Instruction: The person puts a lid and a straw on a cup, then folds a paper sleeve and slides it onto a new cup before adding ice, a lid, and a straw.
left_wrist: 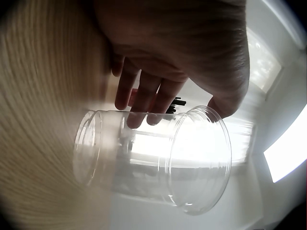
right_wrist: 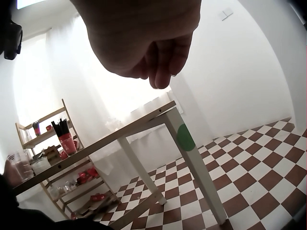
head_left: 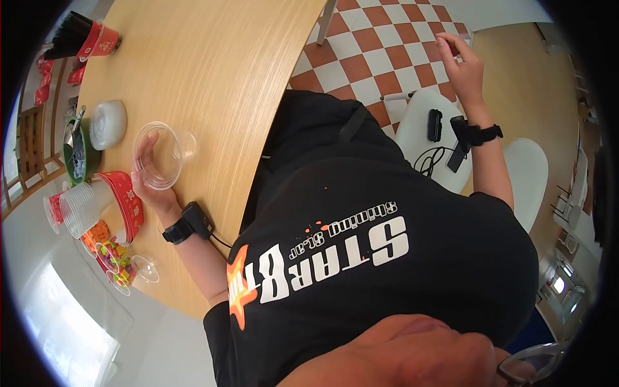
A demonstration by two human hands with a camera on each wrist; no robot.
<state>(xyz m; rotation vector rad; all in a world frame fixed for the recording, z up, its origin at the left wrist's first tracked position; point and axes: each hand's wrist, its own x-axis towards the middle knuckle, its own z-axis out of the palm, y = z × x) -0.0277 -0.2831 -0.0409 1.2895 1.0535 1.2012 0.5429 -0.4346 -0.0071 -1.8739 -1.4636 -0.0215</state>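
Observation:
A clear plastic cup stands upright on the wooden table. Close behind its side is my left hand, its fingers loosely spread and fairly straight. In the left wrist view the fingertips overlap the cup's wall, and the thumb tip sits behind its wide rim. The hand lies along one side of the cup rather than wrapping round it. Away from the table, my right hand is raised over the floor with nothing in it. Its fingers hang loosely bent in the right wrist view.
Along the table's far side are a red cup of black straws, stacked clear lids, a green container, stacked clear cups, and small cups near colourful cubes. A white chair bears a black case and cables.

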